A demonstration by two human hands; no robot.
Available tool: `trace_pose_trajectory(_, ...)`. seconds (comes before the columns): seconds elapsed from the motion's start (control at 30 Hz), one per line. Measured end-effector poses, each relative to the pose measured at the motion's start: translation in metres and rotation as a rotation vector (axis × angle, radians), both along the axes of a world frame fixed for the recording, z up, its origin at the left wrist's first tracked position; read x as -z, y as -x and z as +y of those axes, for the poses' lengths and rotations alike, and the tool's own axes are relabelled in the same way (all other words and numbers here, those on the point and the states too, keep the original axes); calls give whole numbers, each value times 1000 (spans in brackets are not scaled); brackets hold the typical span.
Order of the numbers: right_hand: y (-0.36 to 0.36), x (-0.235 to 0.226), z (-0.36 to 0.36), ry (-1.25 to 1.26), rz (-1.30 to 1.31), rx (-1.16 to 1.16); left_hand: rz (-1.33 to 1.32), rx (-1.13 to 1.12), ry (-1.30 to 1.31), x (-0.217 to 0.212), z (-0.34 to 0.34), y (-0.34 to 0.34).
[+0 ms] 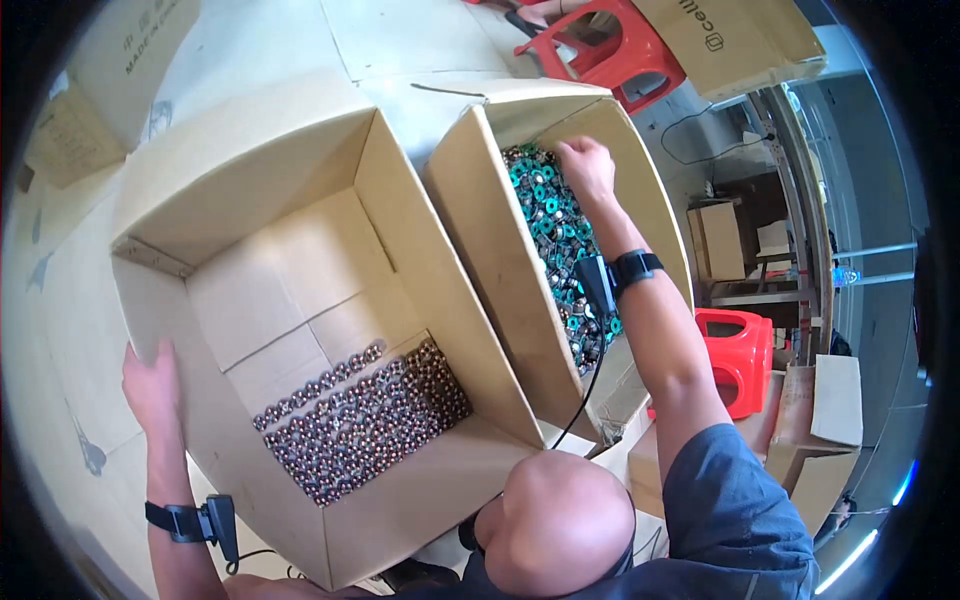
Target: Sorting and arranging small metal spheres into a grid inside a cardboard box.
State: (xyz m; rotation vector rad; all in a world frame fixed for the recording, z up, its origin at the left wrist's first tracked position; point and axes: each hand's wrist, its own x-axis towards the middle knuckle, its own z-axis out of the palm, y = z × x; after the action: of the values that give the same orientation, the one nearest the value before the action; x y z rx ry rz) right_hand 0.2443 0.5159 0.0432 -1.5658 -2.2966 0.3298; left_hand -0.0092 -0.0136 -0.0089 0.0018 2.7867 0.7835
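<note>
A large open cardboard box (275,270) stands in front of me on the left. On its bottom lie rows of small round shiny metal parts (360,425), packed close at the near end, with one shorter row slightly apart. My left hand (152,390) grips the box's left rim, thumb on the inner side and fingers outside. Beside it on the right is a narrower cardboard box (490,260) holding a loose heap of small metal parts with green rings (550,215). My right hand (588,168) reaches over the heap's far end, fingers curled; what they hold is hidden.
Red plastic stools (610,50) stand at the far side and on the right (735,360). More cardboard boxes (740,45) are around. My knee (560,525) is close to the near box edge. A black cable (585,400) hangs from my right wrist device (600,285).
</note>
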Motion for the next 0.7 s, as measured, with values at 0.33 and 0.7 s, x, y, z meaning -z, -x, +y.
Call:
trace_pose_trajectory(0.33,-73,103,35,-57,-426,-289,139,30,-8,11,-14,0)
trace_pose_trajectory(0.7,-59,101,6,-66,-408,-169,8,-47,117,-4,-10,0)
